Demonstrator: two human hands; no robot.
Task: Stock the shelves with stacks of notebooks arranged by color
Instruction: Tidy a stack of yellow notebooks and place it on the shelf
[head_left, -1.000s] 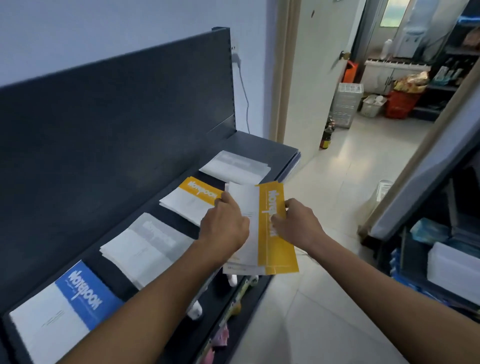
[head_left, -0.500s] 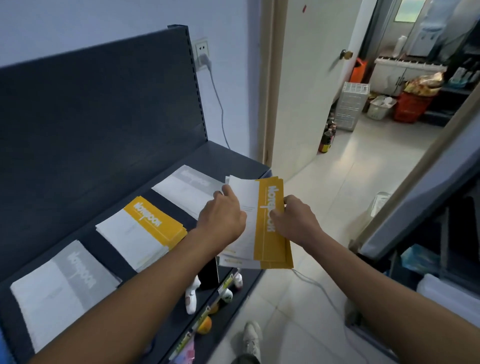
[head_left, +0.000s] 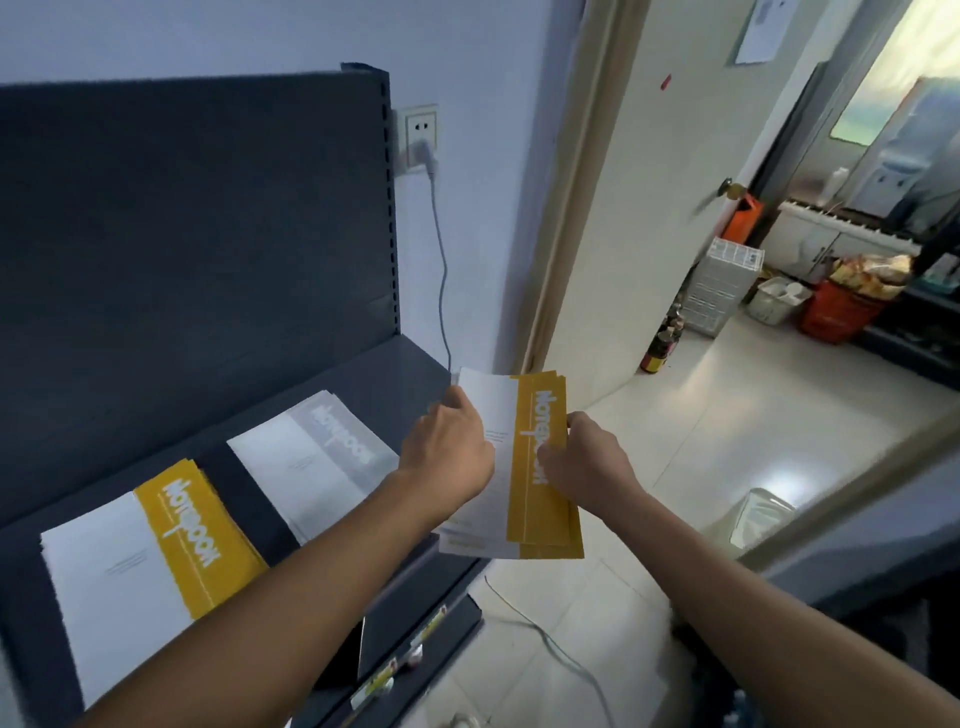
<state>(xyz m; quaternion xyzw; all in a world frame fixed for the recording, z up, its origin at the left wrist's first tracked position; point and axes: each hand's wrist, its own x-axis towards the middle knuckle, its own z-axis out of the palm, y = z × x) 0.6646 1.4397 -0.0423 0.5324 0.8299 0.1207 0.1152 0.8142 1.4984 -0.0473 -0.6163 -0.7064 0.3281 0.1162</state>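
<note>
I hold a small stack of yellow-and-white notebooks in the air past the right end of the dark shelf. My left hand grips its white left side and my right hand grips its yellow right edge. On the shelf lies a stack of yellow notebooks at the lower left. To its right a stack of grey notebooks lies flat, partly hidden by my left forearm.
A dark back panel rises behind the shelf. A wall socket with a cable hanging down sits beside it. A lower shelf edge with price tags juts out below. An open doorway leads to a tiled floor with baskets and bottles.
The view has swung right: the blue and one grey stack have left the frame at the left. The held yellow stack has moved toward the shelf's right end, still in both hands.
</note>
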